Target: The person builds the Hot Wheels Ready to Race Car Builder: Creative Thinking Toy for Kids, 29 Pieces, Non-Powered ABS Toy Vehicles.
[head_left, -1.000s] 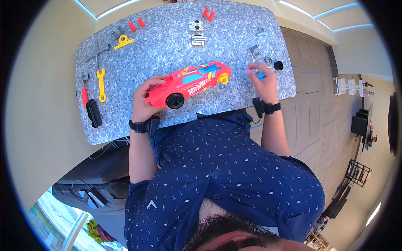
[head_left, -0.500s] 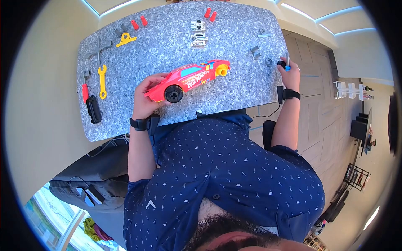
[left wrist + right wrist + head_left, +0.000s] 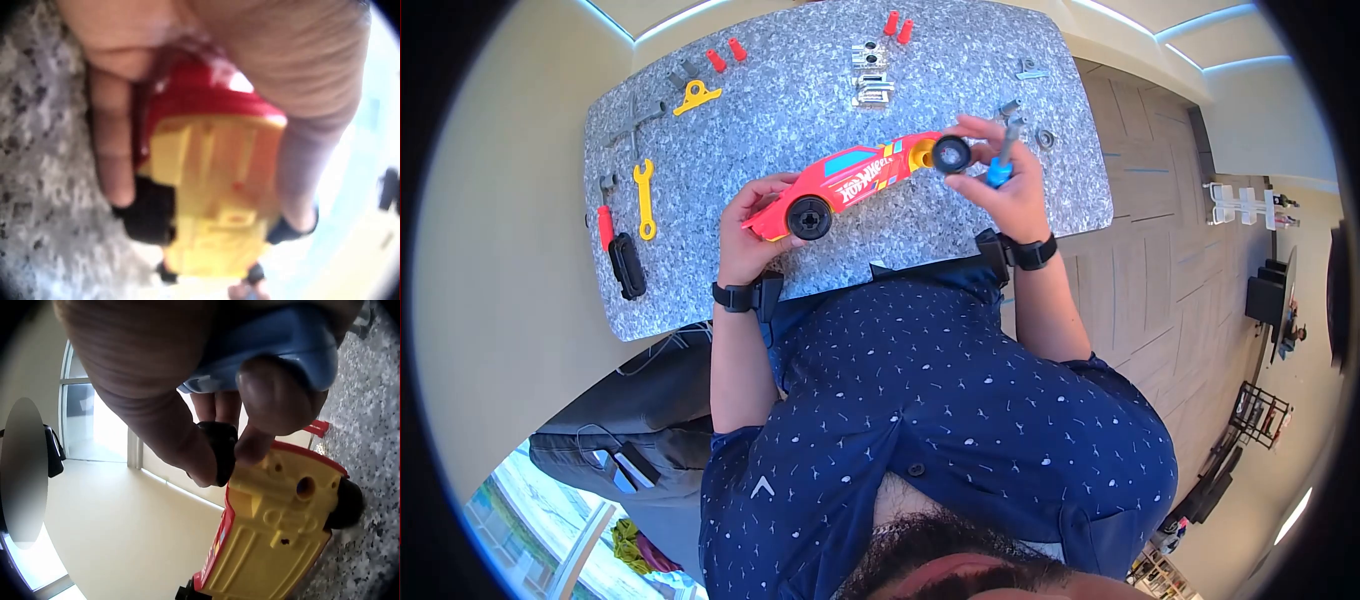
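1. Clearly, in the head view, the red toy car (image 3: 850,184) is between the two hands above the near half of the speckled table (image 3: 800,85); whether it touches the surface cannot be told. The left hand (image 3: 742,240) grips its left end, close to a fitted black wheel (image 3: 809,218). At the right end, a yellow mount (image 3: 922,153) shows without a wheel. The right hand (image 3: 1015,195) pinches a loose black wheel (image 3: 951,154) just beside that mount, and also holds a blue-handled screwdriver (image 3: 1000,173), its shaft pointing to the far side. The car looks light and stiff, hard plastic with a smooth shell that might slide a little under dry fingers, so the broad left end seems a sound place to hold.

2. From the left wrist, blurred, the hand straddles the car's end: fingers run down one flank, the thumb down the other, with the yellow underside (image 3: 215,206) between them. A grip across the full width like this should resist twisting, and the body probably won't flex or break under moderate pressure.

3. From the right wrist, thumb and finger pinch the loose wheel by its rim, near a corner of the car; contact between wheel and car cannot be told. The screwdriver's thick handle lies across the palm under a curled finger. The wheel is probably light and firm, best taken by the rim so its centre stays free.
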